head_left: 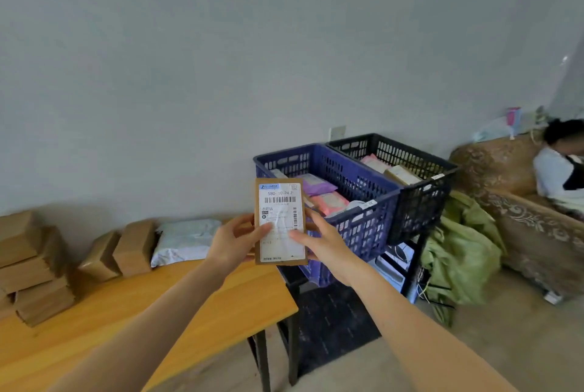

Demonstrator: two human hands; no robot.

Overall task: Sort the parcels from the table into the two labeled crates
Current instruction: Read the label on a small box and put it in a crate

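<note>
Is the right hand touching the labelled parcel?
Touching. The head view shows the right hand gripping the parcel: thumb on its label, fingers behind its right edge.

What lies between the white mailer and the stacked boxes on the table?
Two brown cardboard parcels, side by side, in the head view.

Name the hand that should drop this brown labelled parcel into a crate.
Right, probably. The right hand holds the brown cardboard parcel with the white label on its edge nearest the blue plastic crate and black plastic crate; the left hand holds the table-side edge, farther away.
</note>
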